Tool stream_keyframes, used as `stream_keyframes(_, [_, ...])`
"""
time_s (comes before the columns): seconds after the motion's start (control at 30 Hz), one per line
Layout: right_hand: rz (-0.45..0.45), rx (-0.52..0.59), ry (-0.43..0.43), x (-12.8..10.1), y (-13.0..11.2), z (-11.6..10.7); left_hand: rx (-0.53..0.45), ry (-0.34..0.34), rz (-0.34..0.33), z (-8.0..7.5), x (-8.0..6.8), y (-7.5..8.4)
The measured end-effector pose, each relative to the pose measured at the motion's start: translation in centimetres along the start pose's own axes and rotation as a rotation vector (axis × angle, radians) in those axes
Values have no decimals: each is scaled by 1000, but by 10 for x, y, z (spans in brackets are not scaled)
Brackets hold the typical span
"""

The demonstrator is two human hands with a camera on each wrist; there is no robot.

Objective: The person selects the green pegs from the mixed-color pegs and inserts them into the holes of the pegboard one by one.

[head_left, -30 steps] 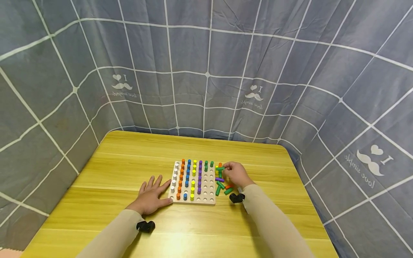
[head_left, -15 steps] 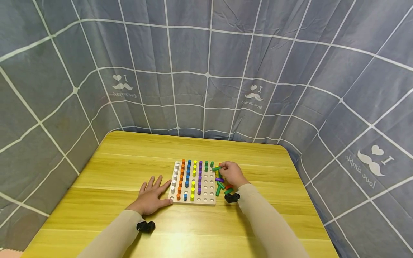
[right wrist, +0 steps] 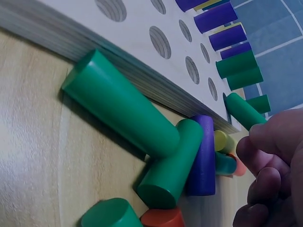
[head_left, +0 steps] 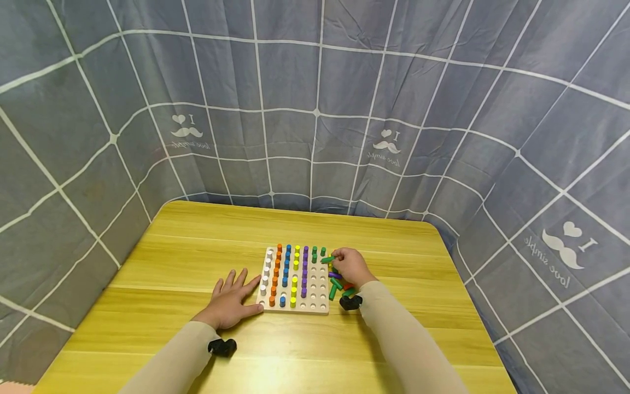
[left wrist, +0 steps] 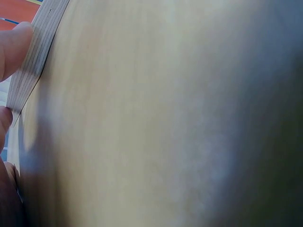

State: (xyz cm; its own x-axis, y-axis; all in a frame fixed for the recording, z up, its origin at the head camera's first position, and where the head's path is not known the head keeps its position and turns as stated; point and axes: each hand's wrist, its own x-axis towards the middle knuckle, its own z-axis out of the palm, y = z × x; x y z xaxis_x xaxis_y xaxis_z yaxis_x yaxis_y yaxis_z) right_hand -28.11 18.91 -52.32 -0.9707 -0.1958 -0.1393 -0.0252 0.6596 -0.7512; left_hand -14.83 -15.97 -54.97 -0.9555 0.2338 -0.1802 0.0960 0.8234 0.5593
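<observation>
A wooden pegboard [head_left: 319, 312] lies on the table with rows of white, orange, blue, yellow and purple pegs, plus a few green ones at the far right. My right hand [head_left: 353, 266] pinches a green peg [right wrist: 244, 110] between thumb and fingers, its free end right at a hole in the board's right column. My left hand [head_left: 229, 301] lies flat with fingers spread, thumb and forefinger against the board's left edge. In the left wrist view a fingertip [left wrist: 15, 49] touches the board's layered side [left wrist: 40, 52].
Loose green pegs [right wrist: 124, 106], a purple peg [right wrist: 202, 156] and an orange peg [right wrist: 163, 218] lie beside the board's right edge, under my right wrist. The wooden table [head_left: 197, 230] is ringed by a grey curtain [head_left: 295, 137] with white lines.
My right hand has picked the green peg up from the loose pile and carried it left to the board's right column, tilting it. The left hand has stayed put.
</observation>
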Motion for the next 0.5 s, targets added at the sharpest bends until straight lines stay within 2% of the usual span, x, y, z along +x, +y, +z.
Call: stream_keyframes(0.5, [-58, -132, -17, 7, 1, 1, -17, 10, 12, 2, 1, 0])
